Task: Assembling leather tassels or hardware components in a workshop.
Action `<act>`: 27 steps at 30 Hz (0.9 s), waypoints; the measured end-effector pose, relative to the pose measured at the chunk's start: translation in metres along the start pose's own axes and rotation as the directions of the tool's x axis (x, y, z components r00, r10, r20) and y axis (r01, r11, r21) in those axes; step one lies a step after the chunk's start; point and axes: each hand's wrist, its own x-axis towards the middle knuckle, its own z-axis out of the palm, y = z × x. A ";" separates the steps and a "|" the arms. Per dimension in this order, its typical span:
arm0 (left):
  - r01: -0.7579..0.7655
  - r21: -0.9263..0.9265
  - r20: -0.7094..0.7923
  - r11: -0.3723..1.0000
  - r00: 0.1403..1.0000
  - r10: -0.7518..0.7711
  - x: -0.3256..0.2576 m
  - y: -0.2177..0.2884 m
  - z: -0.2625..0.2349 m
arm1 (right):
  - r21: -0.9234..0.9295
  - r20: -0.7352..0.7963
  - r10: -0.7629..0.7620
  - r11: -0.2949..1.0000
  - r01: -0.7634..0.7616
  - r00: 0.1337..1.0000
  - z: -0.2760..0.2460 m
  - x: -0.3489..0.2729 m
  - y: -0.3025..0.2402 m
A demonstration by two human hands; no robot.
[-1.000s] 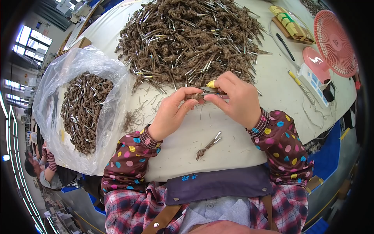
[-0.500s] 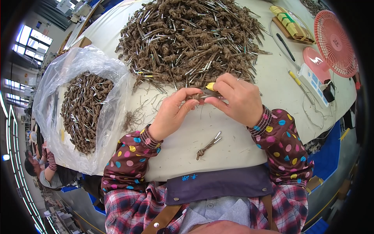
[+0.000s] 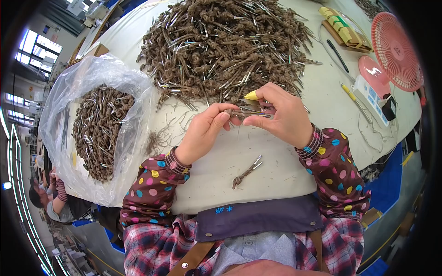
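My left hand (image 3: 209, 128) pinches a knotted brown cord (image 3: 234, 112) between thumb and fingertips, above the table. The cord's silvery tips point toward my right hand (image 3: 281, 110), which is closed around small metal thread snips (image 3: 250, 103), their grip partly hidden by the fingers. Yellow wrapping (image 3: 252, 95) shows at the right index fingertip. The snips' blades lie close over the cord. Nearer to me, a single knotted cord (image 3: 246, 172) with two metal tips lies on the white table. Just beyond my hands rises a large heap of similar cords (image 3: 225, 50).
At left, a clear plastic bag (image 3: 55, 115) holds more knotted cords (image 3: 102, 133). Thread scraps (image 3: 156, 140) lie beside it. On the right are a pink fan (image 3: 396, 50), a white power strip (image 3: 368, 99), a black pen (image 3: 337, 55) and a yellow-handled tool (image 3: 352, 96). A person (image 3: 60, 198) sits far left.
My right hand has shifted slightly up and right with the snips, and its fingers have spread a little. More of the cord and its tips now shows between the hands.
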 end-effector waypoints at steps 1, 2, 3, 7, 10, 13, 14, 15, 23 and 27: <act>0.003 -0.022 0.013 1.000 1.000 -0.003 0.000 0.000 0.000 | 0.044 0.012 0.006 0.999 -0.006 1.000 0.000 0.000 0.000; 0.006 -0.043 0.026 0.999 1.000 -0.005 0.001 0.000 0.000 | 0.043 0.011 0.006 0.999 -0.007 1.000 -0.001 0.000 0.000; 0.006 -0.044 0.027 0.999 1.000 -0.004 0.001 -0.001 0.000 | 0.058 0.052 0.037 0.998 -0.040 0.998 -0.001 0.000 0.000; 0.048 -0.085 0.070 0.995 0.997 -0.042 0.000 0.000 -0.001 | 0.159 0.216 0.212 0.956 -0.248 0.953 -0.004 0.000 -0.001; 0.074 -0.056 0.087 0.996 0.994 -0.069 0.001 -0.001 -0.001 | 0.158 0.288 0.247 0.941 -0.300 0.925 -0.009 0.003 -0.003; 0.066 -0.053 0.079 0.996 0.995 -0.062 0.000 0.003 -0.001 | 0.168 0.297 0.220 0.946 -0.278 0.929 -0.007 0.002 0.003; 0.065 -0.058 0.074 0.996 0.995 -0.060 0.000 0.006 0.000 | 0.168 0.297 0.219 0.946 -0.276 0.930 -0.008 0.001 0.004; 0.064 -0.057 0.072 0.996 0.996 -0.060 0.000 0.011 -0.005 | 0.159 0.322 0.186 0.956 -0.247 0.928 -0.009 0.000 0.005; 0.053 0.420 0.113 0.906 0.987 -0.111 0.009 0.028 -0.037 | 0.158 0.695 -0.139 0.987 0.040 0.706 -0.007 -0.015 -0.020; -0.151 0.719 0.062 0.679 0.986 0.154 0.021 0.010 0.005 | 0.122 0.503 -0.124 0.990 0.072 0.855 -0.007 -0.011 -0.007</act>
